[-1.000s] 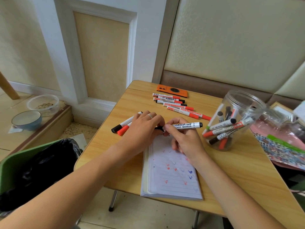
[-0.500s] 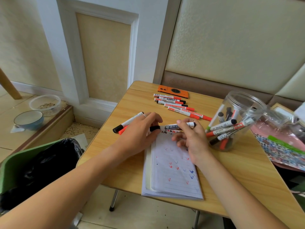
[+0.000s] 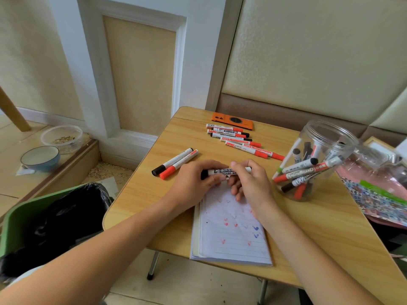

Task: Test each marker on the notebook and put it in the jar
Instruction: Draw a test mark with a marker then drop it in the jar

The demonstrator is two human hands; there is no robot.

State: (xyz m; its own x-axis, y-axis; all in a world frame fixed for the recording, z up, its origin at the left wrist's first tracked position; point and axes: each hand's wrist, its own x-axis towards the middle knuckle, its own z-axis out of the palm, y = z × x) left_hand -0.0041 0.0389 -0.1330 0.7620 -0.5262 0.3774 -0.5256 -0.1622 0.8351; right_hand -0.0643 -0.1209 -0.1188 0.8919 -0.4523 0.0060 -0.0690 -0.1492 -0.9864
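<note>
While the worktop [image 3: 308,227] carries everything at once, the largest of the task's things on it is the notebook [image 3: 231,238], laid open at the near edge, its lined page already dotted with small red and blue ticks. To its right the clear jar [image 3: 317,159] is stood upright, and several markers are leaned inside it. A row of untested markers [image 3: 240,139] is laid out towards the far edge, just in front of an orange phone [image 3: 232,121], and two more markers [image 3: 175,164] are left at the left. One black-capped marker [image 3: 220,172] is held level just above the top of the notebook: its capped end is pinched in the left hand [image 3: 193,183], while the barrel is gripped by the curled fingers of the right hand [image 3: 251,183]. The marker is judged light, stiff and smooth (a plastic tube that could slip), so the grip is best taken on the barrel near its middle, with the cap pulled straight off.
</note>
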